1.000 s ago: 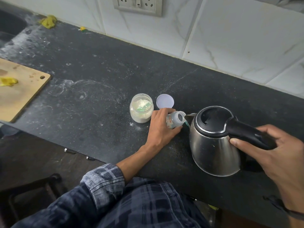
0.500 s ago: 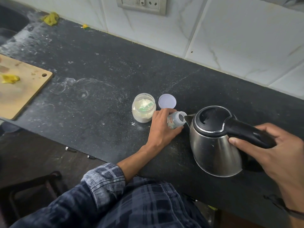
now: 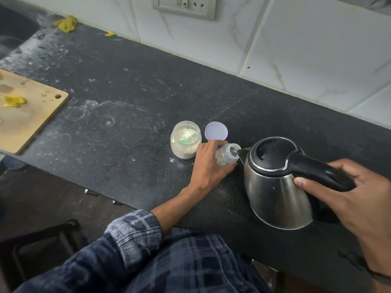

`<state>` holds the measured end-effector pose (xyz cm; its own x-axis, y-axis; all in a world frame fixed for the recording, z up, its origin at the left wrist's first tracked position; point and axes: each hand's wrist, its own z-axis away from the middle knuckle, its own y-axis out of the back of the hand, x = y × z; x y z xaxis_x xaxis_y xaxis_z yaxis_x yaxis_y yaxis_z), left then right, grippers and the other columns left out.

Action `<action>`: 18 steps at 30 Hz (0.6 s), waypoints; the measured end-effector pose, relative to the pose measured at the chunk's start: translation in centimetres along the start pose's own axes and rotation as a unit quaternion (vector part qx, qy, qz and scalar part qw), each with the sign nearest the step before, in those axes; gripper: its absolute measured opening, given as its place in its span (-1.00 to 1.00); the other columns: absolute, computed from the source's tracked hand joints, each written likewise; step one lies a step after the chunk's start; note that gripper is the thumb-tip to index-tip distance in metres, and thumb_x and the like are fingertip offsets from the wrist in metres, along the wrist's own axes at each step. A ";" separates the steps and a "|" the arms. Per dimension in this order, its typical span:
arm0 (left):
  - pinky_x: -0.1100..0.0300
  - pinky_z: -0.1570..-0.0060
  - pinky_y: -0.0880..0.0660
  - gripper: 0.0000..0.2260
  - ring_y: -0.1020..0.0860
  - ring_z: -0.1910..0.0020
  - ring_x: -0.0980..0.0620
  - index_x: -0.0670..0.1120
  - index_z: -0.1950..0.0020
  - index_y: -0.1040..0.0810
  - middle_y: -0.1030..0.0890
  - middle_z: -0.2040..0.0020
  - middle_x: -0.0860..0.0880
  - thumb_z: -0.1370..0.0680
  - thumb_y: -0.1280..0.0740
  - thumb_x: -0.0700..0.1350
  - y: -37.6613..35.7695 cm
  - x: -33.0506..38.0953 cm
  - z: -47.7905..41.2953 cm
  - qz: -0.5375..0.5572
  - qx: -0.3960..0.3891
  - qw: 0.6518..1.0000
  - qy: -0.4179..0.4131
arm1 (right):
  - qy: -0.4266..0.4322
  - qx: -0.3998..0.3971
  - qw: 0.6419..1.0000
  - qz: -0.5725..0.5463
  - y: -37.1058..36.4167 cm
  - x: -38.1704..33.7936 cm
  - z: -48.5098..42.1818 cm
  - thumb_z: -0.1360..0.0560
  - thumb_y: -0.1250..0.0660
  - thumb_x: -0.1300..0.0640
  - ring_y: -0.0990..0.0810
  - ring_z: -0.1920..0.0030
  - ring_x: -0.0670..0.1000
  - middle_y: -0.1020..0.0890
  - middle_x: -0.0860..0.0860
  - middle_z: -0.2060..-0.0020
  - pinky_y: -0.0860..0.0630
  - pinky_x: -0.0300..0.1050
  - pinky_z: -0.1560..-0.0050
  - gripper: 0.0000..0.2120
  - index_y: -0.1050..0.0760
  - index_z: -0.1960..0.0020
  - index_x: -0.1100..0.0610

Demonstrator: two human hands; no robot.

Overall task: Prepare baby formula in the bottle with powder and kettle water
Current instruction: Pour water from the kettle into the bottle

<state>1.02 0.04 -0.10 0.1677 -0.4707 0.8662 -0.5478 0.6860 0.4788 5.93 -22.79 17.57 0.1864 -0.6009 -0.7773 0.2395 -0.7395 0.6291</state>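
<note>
board (image 3: 27,115): wooden, at the far left of our counter (image 3: 127,85), one corner hole showing.
scrap (image 3: 13,101): yellow bit lying on the board.
rag (image 3: 66,23): yellow, crumpled, at the back of the counter by the wall.
counter: dark stone, dusted with white powder and ring marks.
sleeve (image 3: 135,233): blue check, rolled up on our left forearm, at the counter's near edge.
jar (image 3: 185,142): clear, upright, uncovered, part full of white powder; just left of our left hand.
scoop (image 3: 188,139): green, lying inside the jar on the powder.
socket (image 3: 185,5): on the tiled wall, above and behind the jar.
lid (image 3: 216,131): white, round, flat on the counter just right of the jar, behind our left hand.
left hand (image 3: 208,166): fingers and thumb wrapped round the bottle, heel of the hand on the counter.
bottle (image 3: 226,155): small, clear, printed, no cap; on the counter between jar and kettle, leaning toward the kettle, mouth at the spout.
kettle (image 3: 275,187): steel body, black lid and handle, tipped toward the bottle; spout tip at the bottle's mouth, whether touching we cannot tell.
right hand (image 3: 349,197): fingers wrapped round the kettle's handle, thumb along its side.
</note>
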 end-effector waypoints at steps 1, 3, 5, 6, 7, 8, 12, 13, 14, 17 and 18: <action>0.38 -0.01 -0.30 -0.51 -0.39 -0.09 0.11 -0.03 -0.21 -0.51 -0.50 -0.09 0.22 -0.37 -0.63 -0.01 0.0 0.0 0.0 0.000 -0.001 1.000 0.000 | 0.000 0.000 1.000 0.002 0.0 0.0 0.0 -0.24 -0.68 0.04 -0.67 0.22 0.07 -0.70 -0.05 0.26 -0.56 -0.02 0.22 -0.70 -0.65 0.11 -0.05; 0.40 0.00 -0.30 -0.50 -0.39 -0.09 0.11 -0.03 -0.22 -0.51 -0.50 -0.08 0.23 -0.37 -0.63 -0.01 0.0 0.0 0.0 0.001 -0.004 1.000 0.001 | -0.001 0.000 1.000 0.002 0.0 0.0 0.0 -0.24 -0.68 0.04 -0.67 0.23 0.07 -0.70 -0.06 0.26 -0.56 -0.04 0.23 -0.70 -0.65 0.11 -0.04; 0.44 0.00 -0.30 -0.50 -0.38 -0.08 0.14 -0.02 -0.22 -0.51 -0.50 -0.08 0.23 -0.37 -0.63 0.00 0.0 0.0 0.0 0.002 -0.005 1.000 0.003 | -0.001 -0.001 1.000 0.002 0.0 0.1 0.0 -0.24 -0.68 0.04 -0.66 0.24 0.06 -0.69 -0.05 0.27 -0.55 -0.07 0.24 -0.71 -0.65 0.11 -0.04; 0.46 0.00 -0.30 -0.50 -0.37 -0.07 0.15 -0.02 -0.22 -0.51 -0.50 -0.08 0.23 -0.37 -0.63 0.00 0.0 0.0 0.0 0.002 -0.005 1.000 0.004 | 0.000 -0.001 1.000 0.002 0.0 0.1 0.0 -0.24 -0.68 0.04 -0.65 0.25 0.05 -0.69 -0.05 0.27 -0.55 -0.08 0.25 -0.71 -0.65 0.11 -0.04; 0.46 0.00 -0.30 -0.50 -0.36 -0.07 0.16 -0.02 -0.22 -0.51 -0.50 -0.08 0.23 -0.37 -0.63 0.00 0.0 0.0 0.1 0.001 -0.005 1.000 0.004 | 0.001 -0.001 1.000 0.003 0.1 0.1 0.0 -0.24 -0.68 0.04 -0.65 0.26 0.05 -0.69 -0.05 0.27 -0.55 -0.08 0.25 -0.71 -0.65 0.11 -0.04; 0.47 0.00 -0.30 -0.49 -0.36 -0.06 0.16 -0.01 -0.23 -0.51 -0.50 -0.08 0.23 -0.37 -0.63 0.01 0.0 0.0 0.1 0.000 -0.006 1.000 0.005 | 0.002 -0.001 1.000 0.003 0.1 0.0 0.0 -0.24 -0.68 0.04 -0.65 0.26 0.04 -0.69 -0.06 0.26 -0.55 -0.08 0.26 -0.71 -0.65 0.12 -0.05; 0.46 0.00 -0.31 -0.49 -0.36 -0.07 0.16 -0.02 -0.24 -0.52 -0.52 -0.09 0.22 -0.37 -0.63 0.00 0.1 0.0 0.1 0.001 -0.009 1.000 0.009 | 0.007 -0.003 1.000 0.002 0.0 0.1 -0.1 -0.24 -0.69 0.06 -0.63 0.28 -0.01 -0.69 -0.07 0.27 -0.52 -0.17 0.28 -0.71 -0.64 0.13 -0.06; 0.46 0.00 -0.31 -0.49 -0.36 -0.07 0.15 -0.02 -0.24 -0.52 -0.53 -0.09 0.21 -0.37 -0.63 0.00 0.1 0.0 0.1 0.001 -0.009 1.000 0.010 | 0.008 -0.004 1.000 0.000 0.0 0.1 -0.1 -0.25 -0.69 0.07 -0.62 0.29 -0.02 -0.69 -0.06 0.28 -0.51 -0.16 0.28 -0.71 -0.64 0.13 -0.07; 0.46 0.00 -0.30 -0.49 -0.36 -0.07 0.15 -0.02 -0.24 -0.52 -0.54 -0.10 0.21 -0.38 -0.63 0.01 0.1 0.0 0.1 0.000 -0.009 1.000 0.011 | 0.010 -0.004 1.000 -0.001 -0.1 0.1 -0.2 -0.25 -0.69 0.07 -0.61 0.30 -0.01 -0.69 -0.06 0.28 -0.52 -0.14 0.27 -0.70 -0.64 0.13 -0.07; 0.45 0.00 -0.30 -0.48 -0.37 -0.08 0.15 -0.01 -0.25 -0.51 -0.54 -0.10 0.21 -0.38 -0.63 0.02 0.2 0.0 0.1 -0.002 -0.011 1.000 0.015 | 0.019 -0.006 1.000 0.000 -0.1 0.0 -0.2 -0.23 -0.68 0.05 -0.61 0.30 -0.02 -0.69 -0.06 0.27 -0.51 -0.20 0.28 -0.71 -0.64 0.14 -0.09; 0.45 -0.01 -0.30 -0.48 -0.37 -0.09 0.15 0.00 -0.25 -0.51 -0.53 -0.10 0.22 -0.38 -0.63 0.02 0.2 0.0 0.1 -0.002 -0.013 1.000 0.016 | 0.021 -0.006 1.000 0.000 -0.1 0.0 -0.2 -0.23 -0.67 0.04 -0.61 0.30 -0.03 -0.69 -0.07 0.27 -0.50 -0.26 0.29 -0.72 -0.64 0.15 -0.09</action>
<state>0.80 0.13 -0.03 0.1965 -0.4565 0.8678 -0.5264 0.6976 0.4861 6.13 -22.65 17.55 0.2266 -0.5866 -0.7775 0.2516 -0.7359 0.6286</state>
